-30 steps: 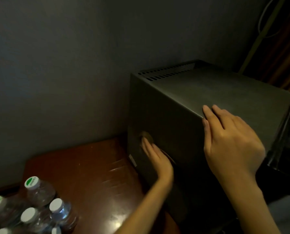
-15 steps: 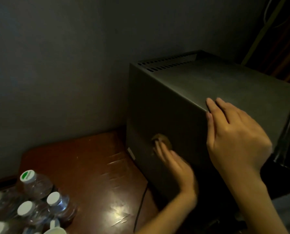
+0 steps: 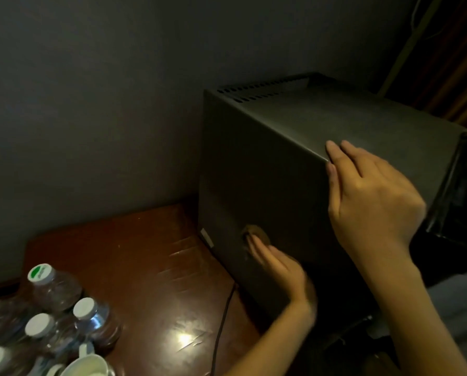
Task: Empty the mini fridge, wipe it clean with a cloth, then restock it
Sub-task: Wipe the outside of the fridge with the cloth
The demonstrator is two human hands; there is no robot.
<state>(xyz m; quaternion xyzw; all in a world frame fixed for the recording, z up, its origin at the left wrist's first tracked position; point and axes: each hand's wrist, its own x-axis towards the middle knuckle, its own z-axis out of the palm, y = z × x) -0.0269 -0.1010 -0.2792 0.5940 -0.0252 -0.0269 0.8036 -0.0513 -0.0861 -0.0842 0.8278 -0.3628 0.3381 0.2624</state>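
Bracing the mini fridge (image 3: pixel 267 172) is the right hand (image 3: pixel 373 196). It lies flat over the edge where the top and side panels meet, fingers straight, holding nothing. This placement probably keeps the cabinet from sliding on the desk (image 3: pixel 134 256). The left hand (image 3: pixel 278 272) is blurred; its straight fingertips touch a round brown patch (image 3: pixel 255 233) low on the side panel. No cloth is visible in it, and whether the patch is a mark or a fitting cannot be told. The fridge stands at the desk's right rear, close to the wall. Water bottles (image 3: pixel 91 318) and a white cup (image 3: pixel 88 365) are grouped at the left front, well apart from it; they are likely removed contents awaiting restocking. A cord (image 3: pixel 221 321) lies beside the cabinet base.
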